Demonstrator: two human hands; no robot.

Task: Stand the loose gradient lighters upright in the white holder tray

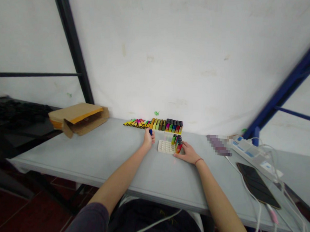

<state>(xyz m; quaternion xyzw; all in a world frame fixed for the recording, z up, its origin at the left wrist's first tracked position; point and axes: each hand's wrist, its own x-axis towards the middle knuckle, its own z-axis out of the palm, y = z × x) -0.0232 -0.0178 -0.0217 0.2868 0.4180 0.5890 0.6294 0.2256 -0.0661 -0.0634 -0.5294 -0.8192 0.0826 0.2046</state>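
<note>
My left hand (147, 140) is closed around a small dark-blue tube (150, 132), whose end shows above the fingers; the rest is hidden. To its right lies a white tray (165, 147) with rows of round holes. Several colourful tubes with black caps (179, 147) stand upright in the tray's right side. My right hand (189, 153) rests at that side, fingers apart, thumb by the tray's front corner and fingertips beside the tubes. Behind the tray, more black-capped tubes (174, 125) stand in tight rows, with yellow-green ones (158, 124) beside them.
More colourful tubes (136, 123) lie in a pile by the wall. An open cardboard box (78, 117) lies at the left on the grey table (111, 155). At the right are a phone (257, 183), a blurred-out item (219, 145), a power strip (256, 157) and loose white cables.
</note>
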